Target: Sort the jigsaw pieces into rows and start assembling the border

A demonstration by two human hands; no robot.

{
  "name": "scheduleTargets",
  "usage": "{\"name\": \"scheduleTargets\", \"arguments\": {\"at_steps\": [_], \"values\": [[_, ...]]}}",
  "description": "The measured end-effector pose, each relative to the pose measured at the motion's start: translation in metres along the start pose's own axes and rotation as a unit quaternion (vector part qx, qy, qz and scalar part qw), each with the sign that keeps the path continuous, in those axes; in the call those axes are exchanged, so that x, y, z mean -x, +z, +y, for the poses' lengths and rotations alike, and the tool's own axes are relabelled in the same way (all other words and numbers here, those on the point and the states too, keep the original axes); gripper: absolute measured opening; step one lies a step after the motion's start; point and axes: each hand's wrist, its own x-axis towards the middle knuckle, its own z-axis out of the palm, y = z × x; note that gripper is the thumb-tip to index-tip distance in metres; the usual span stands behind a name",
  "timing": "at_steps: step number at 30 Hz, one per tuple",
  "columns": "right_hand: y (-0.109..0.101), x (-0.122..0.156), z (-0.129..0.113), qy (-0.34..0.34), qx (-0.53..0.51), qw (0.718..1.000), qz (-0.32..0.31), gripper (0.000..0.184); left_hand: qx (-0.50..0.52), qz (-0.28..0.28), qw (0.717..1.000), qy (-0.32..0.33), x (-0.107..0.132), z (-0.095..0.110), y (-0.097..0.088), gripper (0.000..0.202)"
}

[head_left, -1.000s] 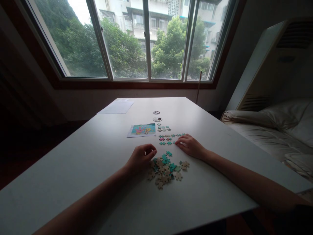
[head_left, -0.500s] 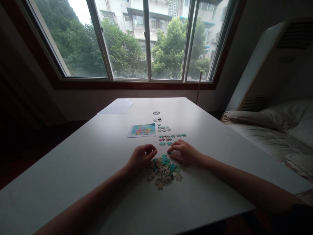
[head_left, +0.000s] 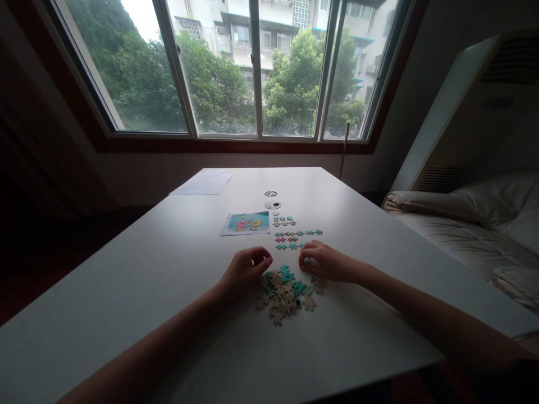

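Note:
A loose heap of jigsaw puzzle pieces (head_left: 283, 297), some turquoise and some bare tan, lies on the white table. At its upper left edge is my left hand (head_left: 246, 267), fingers curled and the thumb meeting the fingertips; whether anything is between them cannot be made out. My right hand (head_left: 324, 261) is above the heap's right side, fingers bent in a pinch around a small greenish puzzle piece (head_left: 309, 261), partly hidden. Just beyond the hands, several sorted pieces (head_left: 292, 240) lie in short rows. Left of these rows is a colourful cartoon picture sheet (head_left: 245, 223).
Two round flat items (head_left: 272, 205) lie farther back on the table (head_left: 168, 280). White paper (head_left: 202, 183) rests at the far left corner. A window (head_left: 227, 84) is ahead, and a pale sofa (head_left: 446, 224) stands to the right.
My right hand has shifted slightly right, away from my left hand, with the small piece still at its fingers. The left hand stays almost in place. The view has moved very slightly.

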Motion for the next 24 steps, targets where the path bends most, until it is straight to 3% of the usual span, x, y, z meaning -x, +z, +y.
{"name": "scheduleTargets", "arguments": {"at_steps": [6,13,18,24], "values": [[-0.004,0.002,0.005,0.049,-0.002,0.998,-0.030,0.017,0.007,-0.001,1.000,-0.007,0.001,0.001,-0.001,0.019],[-0.007,-0.001,0.009,0.090,-0.024,0.994,-0.058,0.013,0.000,0.000,1.000,-0.001,0.001,0.000,0.000,0.020],[-0.006,0.000,0.005,0.066,-0.098,0.993,-0.026,0.015,-0.002,0.001,1.000,0.005,0.002,0.000,-0.001,0.019],[-0.005,-0.004,-0.013,0.039,-0.151,0.986,0.060,0.016,-0.005,-0.008,0.999,0.033,0.002,0.011,0.002,0.015]]}}
